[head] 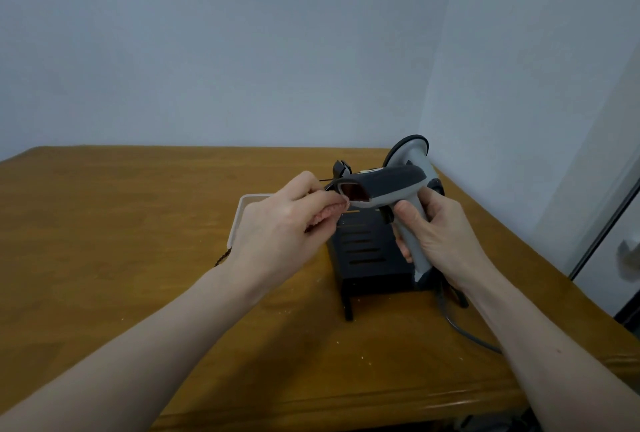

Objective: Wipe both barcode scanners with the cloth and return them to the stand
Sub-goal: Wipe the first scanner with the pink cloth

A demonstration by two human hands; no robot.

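My right hand (436,237) grips the grey handle of a grey and black barcode scanner (388,185), held above the black slotted stand (367,255) with its red window facing left. My left hand (280,223) pinches a small pink cloth (330,211) against the lower left edge of that window. A second grey scanner (408,151) stands behind the held one, mostly hidden. The held scanner's grey cable (460,327) trails down onto the table.
A shallow white tray (239,216) lies on the wooden table (138,223) behind my left hand. A small black clip-like object (341,168) sits behind the stand. The wall corner is close behind the scanners. Crumbs dot the tabletop near the stand.
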